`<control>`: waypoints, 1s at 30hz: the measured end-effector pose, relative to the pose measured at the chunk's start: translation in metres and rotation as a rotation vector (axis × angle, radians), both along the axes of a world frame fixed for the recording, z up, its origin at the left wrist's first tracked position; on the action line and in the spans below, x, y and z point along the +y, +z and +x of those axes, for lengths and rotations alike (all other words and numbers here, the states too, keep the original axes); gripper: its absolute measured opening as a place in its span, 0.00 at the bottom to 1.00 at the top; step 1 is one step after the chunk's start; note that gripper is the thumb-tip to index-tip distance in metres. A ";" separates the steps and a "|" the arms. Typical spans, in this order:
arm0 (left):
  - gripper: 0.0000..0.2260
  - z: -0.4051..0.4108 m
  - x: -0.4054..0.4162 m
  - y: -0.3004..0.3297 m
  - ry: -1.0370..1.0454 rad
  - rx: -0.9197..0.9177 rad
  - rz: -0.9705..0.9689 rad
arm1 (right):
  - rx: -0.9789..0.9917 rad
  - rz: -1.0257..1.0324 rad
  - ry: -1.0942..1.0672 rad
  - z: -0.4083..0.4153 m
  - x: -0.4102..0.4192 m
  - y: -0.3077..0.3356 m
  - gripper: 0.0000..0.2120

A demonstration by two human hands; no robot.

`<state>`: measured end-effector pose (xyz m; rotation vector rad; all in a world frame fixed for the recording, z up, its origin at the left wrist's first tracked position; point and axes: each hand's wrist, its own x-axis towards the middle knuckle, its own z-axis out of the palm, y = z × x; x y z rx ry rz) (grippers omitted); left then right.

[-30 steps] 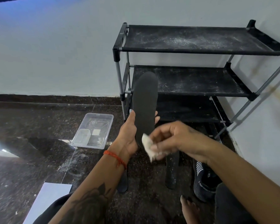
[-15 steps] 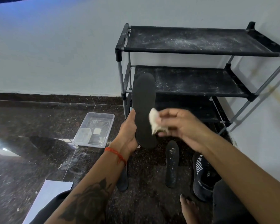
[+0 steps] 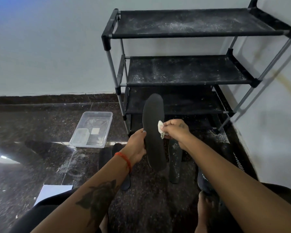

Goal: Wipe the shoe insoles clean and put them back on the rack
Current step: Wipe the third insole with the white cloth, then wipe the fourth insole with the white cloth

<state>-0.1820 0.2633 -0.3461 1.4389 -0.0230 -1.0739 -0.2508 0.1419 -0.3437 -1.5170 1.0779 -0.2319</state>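
Observation:
My left hand (image 3: 136,145) grips a black insole (image 3: 154,132) by its left edge and holds it upright in front of the rack. My right hand (image 3: 175,131) pinches a small white cloth (image 3: 161,128) against the insole's right edge, about halfway up. A second, dusty insole (image 3: 175,162) lies on the floor just right of the held one. Another dark insole (image 3: 123,180) lies on the floor behind my left forearm, mostly hidden. The black three-shelf rack (image 3: 188,71) stands against the wall, its shelves speckled with white dust.
A clear plastic tray (image 3: 92,129) sits on the dark floor left of the rack. A black shoe (image 3: 204,180) lies by my right forearm near the wall. White paper (image 3: 52,193) lies at lower left. My bare foot (image 3: 204,209) is at the bottom.
My right hand has carried the cloth up from the insole's lower end to its middle right edge. My view has tilted, so the insole now sits lower against the rack.

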 end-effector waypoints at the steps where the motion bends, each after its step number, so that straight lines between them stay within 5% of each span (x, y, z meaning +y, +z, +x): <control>1: 0.14 0.002 -0.004 -0.012 0.007 0.004 0.043 | 0.016 0.036 -0.007 0.001 -0.003 -0.012 0.03; 14: 0.10 0.034 -0.029 -0.198 -0.134 -0.322 0.540 | 0.163 0.196 -0.046 0.024 -0.023 -0.199 0.08; 18: 0.12 0.038 -0.033 -0.243 -0.126 -0.289 0.593 | 0.217 0.226 -0.074 0.031 -0.022 -0.251 0.07; 30: 0.10 0.048 -0.034 -0.284 -0.108 -0.288 0.689 | 0.276 0.190 -0.085 0.049 -0.010 -0.300 0.09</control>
